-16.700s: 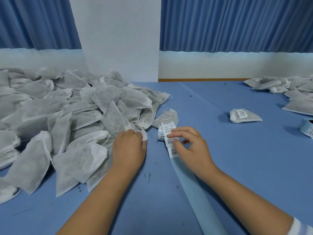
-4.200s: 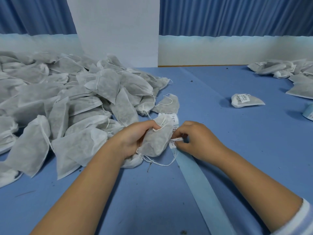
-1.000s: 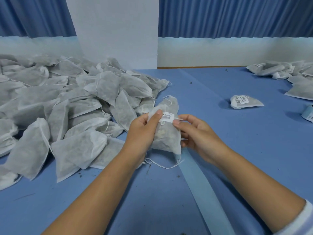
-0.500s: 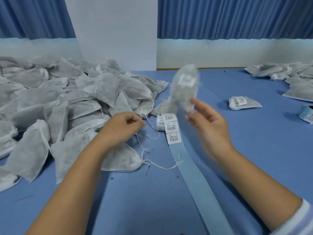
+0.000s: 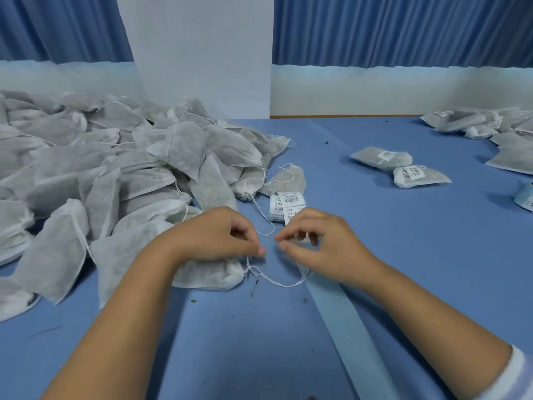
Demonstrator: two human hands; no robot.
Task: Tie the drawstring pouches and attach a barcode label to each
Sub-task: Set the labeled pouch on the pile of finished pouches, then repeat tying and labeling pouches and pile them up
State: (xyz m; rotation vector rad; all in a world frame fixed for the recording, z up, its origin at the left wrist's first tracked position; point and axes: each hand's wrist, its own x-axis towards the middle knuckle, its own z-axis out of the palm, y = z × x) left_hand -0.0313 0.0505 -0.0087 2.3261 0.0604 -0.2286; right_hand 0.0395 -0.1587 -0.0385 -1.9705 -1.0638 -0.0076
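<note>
Left hand (image 5: pixel 219 238) and forearm are covering most of the pouch (image 5: pixel 207 275) at centre frame. The right hand (image 5: pixel 320 246) is blocking the middle of the label strip (image 5: pixel 290 201), and its fingertips are blurring, so whether they're pinching the drawstring (image 5: pixel 277 283) isn't clear tbh. The pile (image 5: pixel 86 168) is running off the left edge, and the label print is looking too tiny to read.

Single head-worn wide-angle view, facing forward and down across the blue table (image 5: pixel 403 255) toward the curtained wall (image 5: pixel 403 30). The left hand (image 5: pixel 219 235) and right hand (image 5: pixel 320 243) sit close, mid-frame, forearms entering from below.
</note>
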